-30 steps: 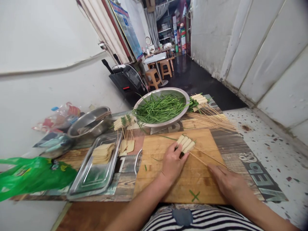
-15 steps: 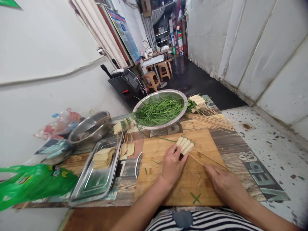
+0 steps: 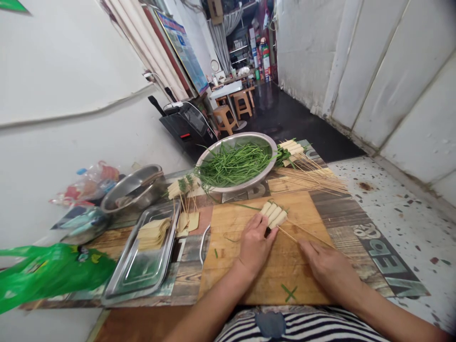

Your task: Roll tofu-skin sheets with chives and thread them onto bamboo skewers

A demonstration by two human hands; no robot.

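Several pale rolls with green ends [image 3: 273, 214] lie side by side on the wooden cutting board [image 3: 231, 275]. My left hand [image 3: 255, 244] is closed on their near side, fingers and thumb pressed against them. Two thin skewers run out from the rolls to the lower right. My right hand [image 3: 326, 261] is closed around the nearer skewer [image 3: 288, 234]; its fingertips are partly hidden beneath the hand. The farther skewer [image 3: 309, 233] passes above my right hand. Crossed bits of green stalk [image 3: 289, 292] rest near the board's front edge.
Behind the board stands a metal bowl [image 3: 270, 176] of long green stalks. Loose skewers [image 3: 309, 181] and finished rolls [image 3: 291, 148] lie to its right. On the left are a steel tray [image 3: 142, 275] with stacked pale sheets [image 3: 153, 233], another metal bowl [image 3: 132, 190] and a green bag [image 3: 53, 270].
My right hand has slid slightly up and left along the skewer, closer to the rolls. My left hand and the rolls have stayed in place.
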